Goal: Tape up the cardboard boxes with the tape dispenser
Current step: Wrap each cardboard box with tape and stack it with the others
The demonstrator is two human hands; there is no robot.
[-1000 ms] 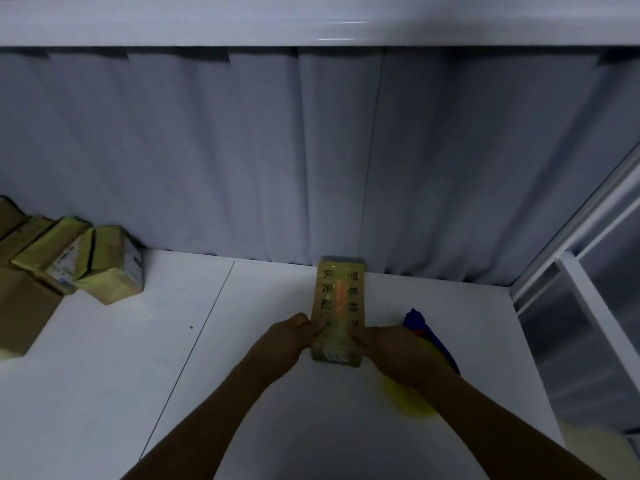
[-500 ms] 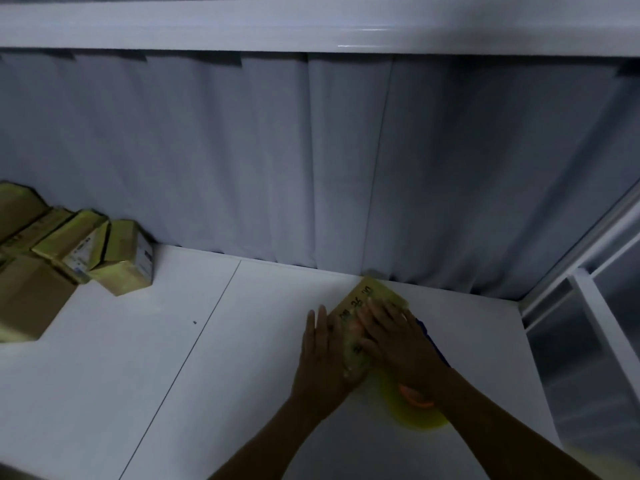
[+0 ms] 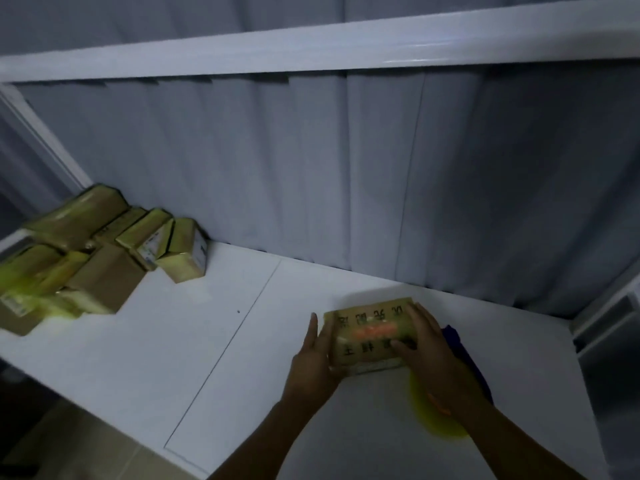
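The cardboard box (image 3: 372,336) had swung crosswise between the hands: left hand (image 3: 311,362) flat against one end, right hand (image 3: 429,355) clasping the other, likely readying another seam.

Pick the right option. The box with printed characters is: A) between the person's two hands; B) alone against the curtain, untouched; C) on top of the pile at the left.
A: the left hand and right hand flank the box, well apart from the pile of boxes.
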